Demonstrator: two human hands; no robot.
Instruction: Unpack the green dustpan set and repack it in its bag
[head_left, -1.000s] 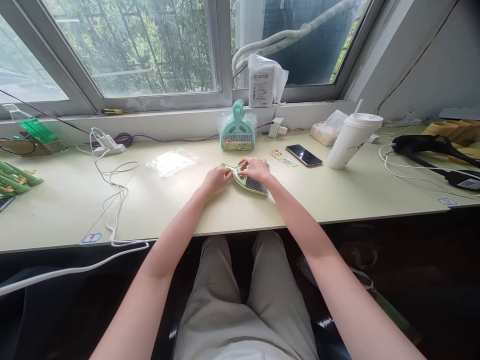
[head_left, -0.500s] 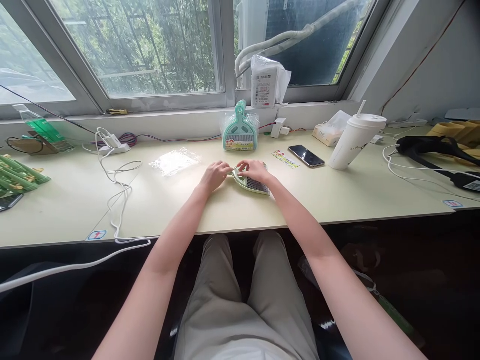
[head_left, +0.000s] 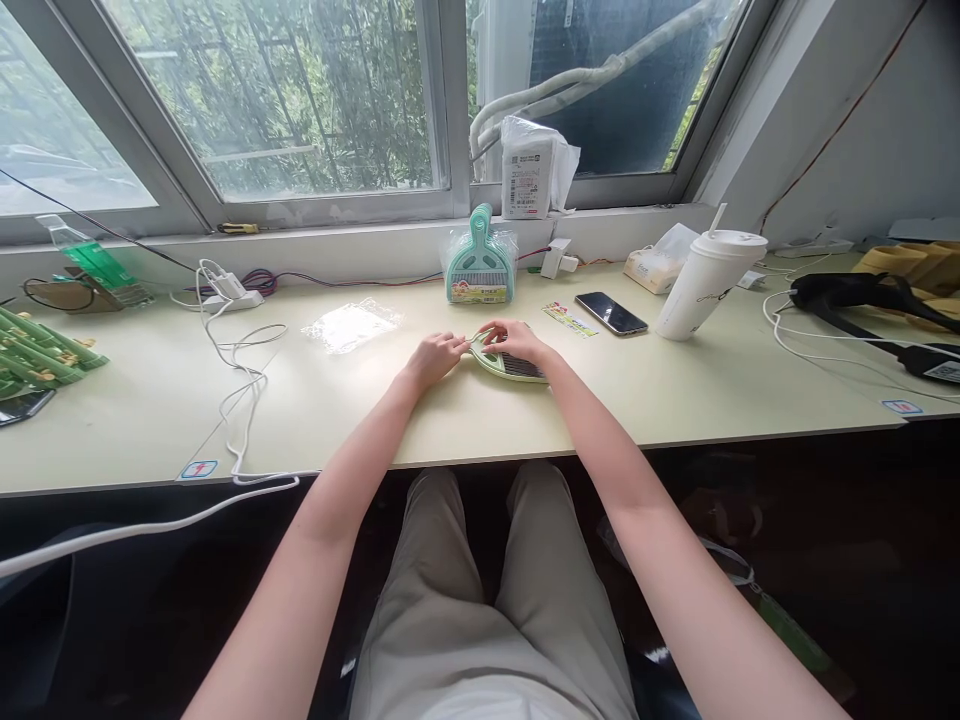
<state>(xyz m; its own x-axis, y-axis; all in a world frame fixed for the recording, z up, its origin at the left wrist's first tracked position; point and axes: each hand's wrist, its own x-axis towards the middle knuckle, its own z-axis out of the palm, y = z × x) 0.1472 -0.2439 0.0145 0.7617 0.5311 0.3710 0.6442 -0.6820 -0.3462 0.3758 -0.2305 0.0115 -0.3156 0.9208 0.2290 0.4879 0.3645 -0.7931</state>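
Observation:
A small light green dustpan and brush set lies on the pale table, its bristles pointing right. My left hand is closed around the end of its handle. From above, my right hand grips the set near the middle, fingers bent over it and hiding part of it. A wrapped teal dustpan and brush set stands upright behind my hands. Left of it lies a crumpled clear plastic wrapper. A colourful label card rests to the right of my right hand.
On the right are a phone, a white cup with a straw, a tissue pack and black straps. White cables, a green bottle and a green bundle occupy the left. The table's front edge runs below my hands.
The light green set has turned slightly, its bristle end now farther right and a little higher. Both hands still hold it. The view has shifted slightly.

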